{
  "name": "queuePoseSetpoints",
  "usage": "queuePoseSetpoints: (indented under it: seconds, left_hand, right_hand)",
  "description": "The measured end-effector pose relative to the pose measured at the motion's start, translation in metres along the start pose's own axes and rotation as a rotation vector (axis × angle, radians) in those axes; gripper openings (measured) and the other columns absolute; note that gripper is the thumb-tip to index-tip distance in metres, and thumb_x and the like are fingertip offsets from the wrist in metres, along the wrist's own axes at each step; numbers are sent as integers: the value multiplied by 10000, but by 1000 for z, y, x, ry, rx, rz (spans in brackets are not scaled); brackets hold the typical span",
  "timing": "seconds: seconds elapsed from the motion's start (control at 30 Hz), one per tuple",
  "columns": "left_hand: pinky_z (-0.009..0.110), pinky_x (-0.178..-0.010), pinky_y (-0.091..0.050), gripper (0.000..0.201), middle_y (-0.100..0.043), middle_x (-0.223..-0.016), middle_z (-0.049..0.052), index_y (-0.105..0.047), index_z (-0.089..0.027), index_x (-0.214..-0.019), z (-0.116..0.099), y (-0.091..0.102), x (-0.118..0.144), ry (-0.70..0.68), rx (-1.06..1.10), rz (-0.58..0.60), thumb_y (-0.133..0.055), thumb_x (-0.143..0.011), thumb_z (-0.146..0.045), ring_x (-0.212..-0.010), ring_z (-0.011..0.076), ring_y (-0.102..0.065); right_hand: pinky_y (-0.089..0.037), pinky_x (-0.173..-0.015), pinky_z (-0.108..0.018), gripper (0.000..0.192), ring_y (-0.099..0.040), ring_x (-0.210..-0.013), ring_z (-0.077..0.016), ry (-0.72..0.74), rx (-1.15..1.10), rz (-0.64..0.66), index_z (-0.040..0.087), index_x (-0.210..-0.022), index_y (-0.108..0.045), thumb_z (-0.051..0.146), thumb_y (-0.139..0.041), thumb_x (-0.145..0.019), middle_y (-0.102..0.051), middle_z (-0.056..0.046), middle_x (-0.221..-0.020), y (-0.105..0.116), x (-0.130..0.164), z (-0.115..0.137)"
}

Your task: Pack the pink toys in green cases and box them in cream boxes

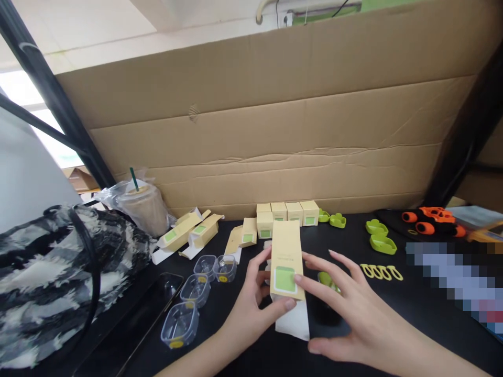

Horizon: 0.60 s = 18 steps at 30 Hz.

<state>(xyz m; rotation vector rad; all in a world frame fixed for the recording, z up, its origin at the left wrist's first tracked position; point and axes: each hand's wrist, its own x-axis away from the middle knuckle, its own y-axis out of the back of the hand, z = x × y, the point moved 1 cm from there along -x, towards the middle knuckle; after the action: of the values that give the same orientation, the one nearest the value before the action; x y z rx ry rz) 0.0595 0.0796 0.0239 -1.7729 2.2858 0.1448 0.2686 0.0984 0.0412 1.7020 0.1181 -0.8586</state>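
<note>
A tall pale-yellow cardboard box (287, 238) with a green picture on its front stands in front of me, its white bottom flap (293, 320) hanging open. My left hand (257, 298) grips it from the left, with the thumb across the lower front. My right hand (346, 298) is at the box's right side with fingers spread; the index fingertip touches the green picture and the thumb stands away. Under the right fingers sits a dark container with a green piece (327, 281) in it, partly hidden. Left of my hands are several clear plastic containers (181, 322) with yellow stickers.
Several small yellow boxes (294, 212) stand at the back, with opened boxes (204, 230) to their left. Green lids (383, 243), yellow rings (381, 272) and an orange toy car (434, 220) lie right. A phone (137, 324), bagged drink cup (143, 207) and camouflage bag (35, 277) are left.
</note>
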Motion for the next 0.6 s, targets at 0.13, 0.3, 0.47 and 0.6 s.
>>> queuePoseSetpoints:
  seconds: [0.13, 0.3, 0.47, 0.6]
  left_hand:
    - [426, -1004, -430, 727, -117, -1555, 48, -311, -361, -1406, -5, 0, 1, -103, -4, 100, -679, -782, -410, -1279, 315, -409]
    - [408, -970, -458, 671, -60, -1566, 31, -274, -392, -1424, -11, -1, 2, -81, -13, 204, -611, -845, -368, -1294, 315, -382]
    - [346, -861, -523, 662, -219, -1494, 8, -331, -514, -1344, -5, 0, 2, -40, 3, 97, -659, -824, -268, -1178, 252, -505]
    - [327, -890, -521, 366, -282, -1399, 10, -603, -414, -1152, -6, 1, -1, -77, -51, 33, -664, -814, -288, -1267, 284, -421]
  right_hand:
    - [-212, -1044, -568, 760, -370, -1320, -326, -38, -3, -10, 196, -1379, -330, 414, -691, -748, -464, -212, -1349, 2, -1, 3]
    - [-156, -1089, -541, 809, -314, -1359, -307, -106, -105, -49, 148, -1407, -244, 393, -657, -755, -412, -210, -1412, 1, 0, 4]
    - [-143, -1073, -623, 936, -333, -1342, -359, -62, -148, -35, 139, -1427, -200, 538, -677, -728, -398, -241, -1413, 0, 1, 2]
    - [-242, -1042, -636, 749, -376, -1307, -367, -6, -108, -117, 210, -1356, -361, 487, -702, -750, -372, -202, -1396, 1, 3, 2]
